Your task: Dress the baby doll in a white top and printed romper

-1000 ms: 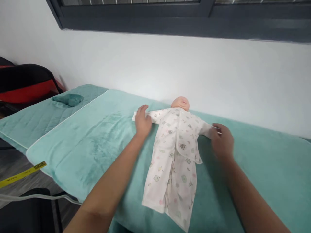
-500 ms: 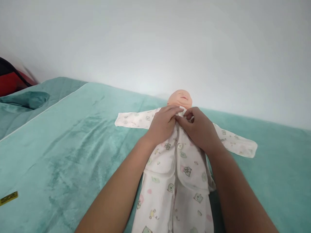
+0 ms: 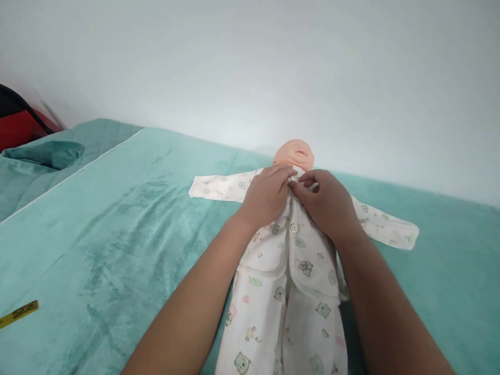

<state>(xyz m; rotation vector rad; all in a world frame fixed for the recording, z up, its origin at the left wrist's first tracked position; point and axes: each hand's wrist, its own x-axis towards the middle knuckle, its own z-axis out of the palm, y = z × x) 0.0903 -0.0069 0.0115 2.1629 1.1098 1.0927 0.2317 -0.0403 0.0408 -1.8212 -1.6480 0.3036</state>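
Note:
A baby doll [image 3: 294, 152] lies on its back, dressed in a white baby jacket [image 3: 265, 255] and matching pants [image 3: 258, 323] printed with bears. Both sleeves stretch out sideways. At the jacket's upper front, just below the doll's chin, my left hand [image 3: 269, 192] presses on the cloth with its fingers together at the edge. My right hand [image 3: 326, 200] pinches the opposite front edge between thumb and index finger, close to the left fingertips. What lies between the fingertips is hidden. Lower down, a round button [image 3: 294, 228] shows on the right front panel, which is unfastened there.
A teal plush sheet [image 3: 128, 250] covers the surface beneath the doll. Behind it rises a white wall [image 3: 250, 67]. A yellow strip with dark print [image 3: 19, 313] lies at lower left, and a red and black item [image 3: 19, 122] stands at the far left.
The whole view has shifted slightly, so the doll appears a little farther right and higher. Both hands stay at the jacket's neck edge, their grip nearly the same.

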